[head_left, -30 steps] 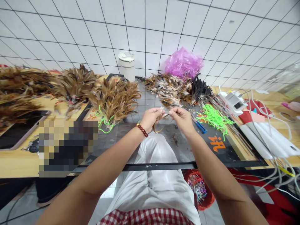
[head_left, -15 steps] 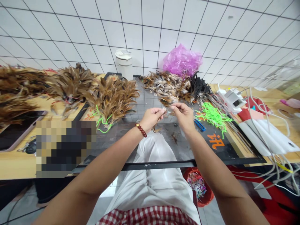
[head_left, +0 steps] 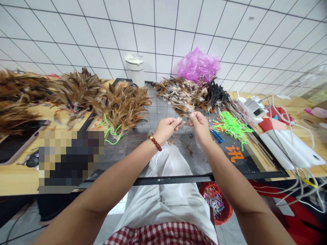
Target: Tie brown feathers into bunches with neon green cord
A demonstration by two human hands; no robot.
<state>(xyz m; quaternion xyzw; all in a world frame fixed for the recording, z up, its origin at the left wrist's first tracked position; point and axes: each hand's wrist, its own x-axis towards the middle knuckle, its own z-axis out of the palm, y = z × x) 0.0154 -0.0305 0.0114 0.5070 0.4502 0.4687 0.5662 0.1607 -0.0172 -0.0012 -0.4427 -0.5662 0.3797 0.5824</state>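
Observation:
Over the dark glass-topped board, my left hand, with a beaded bracelet at its wrist, is closed in a pinch on a feather, whose brown tip sticks out below the fingers. My right hand is a short way to the right, thumb and fingertips pressed together; what they hold is too small to make out. Just beyond the hands lies a loose heap of brown and whitish feathers, with black feathers at its right end. Small dark feather scraps lie below the right hand.
Bundled brown feathers lie at left, tied with green string. Green strings and a blue cutter are at right, near white cables and a charger. A white cup and a pink plastic bag stand against the tiled wall.
My right hand has shifted slightly right, away from my left, so the gap between the fingertips is a little wider. The left hand has barely moved and stays pinched.

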